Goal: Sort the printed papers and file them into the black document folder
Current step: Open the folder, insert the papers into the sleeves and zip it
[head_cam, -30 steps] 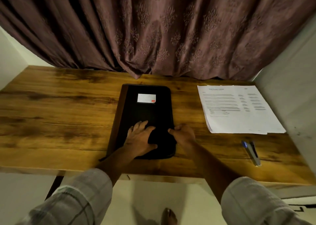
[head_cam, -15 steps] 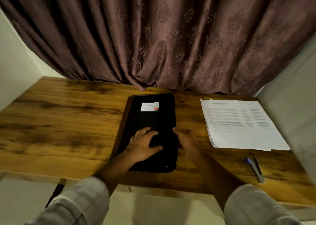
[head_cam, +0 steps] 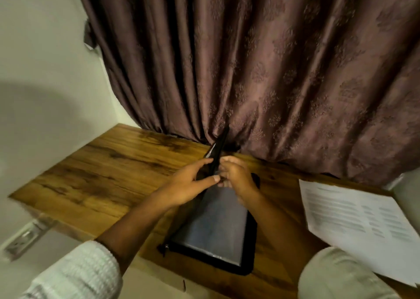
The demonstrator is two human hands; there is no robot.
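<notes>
Half a second ago the black document folder (head_cam: 213, 232) lay shut under both hands; now its front cover (head_cam: 217, 153) stands raised on edge toward the curtain (head_cam: 261, 71), baring grey inner sleeves, and the view has tipped upward. At far left, below the wooden desk (head_cam: 102, 173), a wall socket (head_cam: 25, 235) shows. On the desk's middle, the left hand (head_cam: 188, 182) pinches the lifted cover between thumb and fingers. Just beside it, touching the same edge, the right hand (head_cam: 236, 178) is curled at the cover's inner side; motion blur hides exactly what its fingers grip. At right, apart from the folder, the printed papers (head_cam: 359, 228) lie stacked on the desk, text side up.
</notes>
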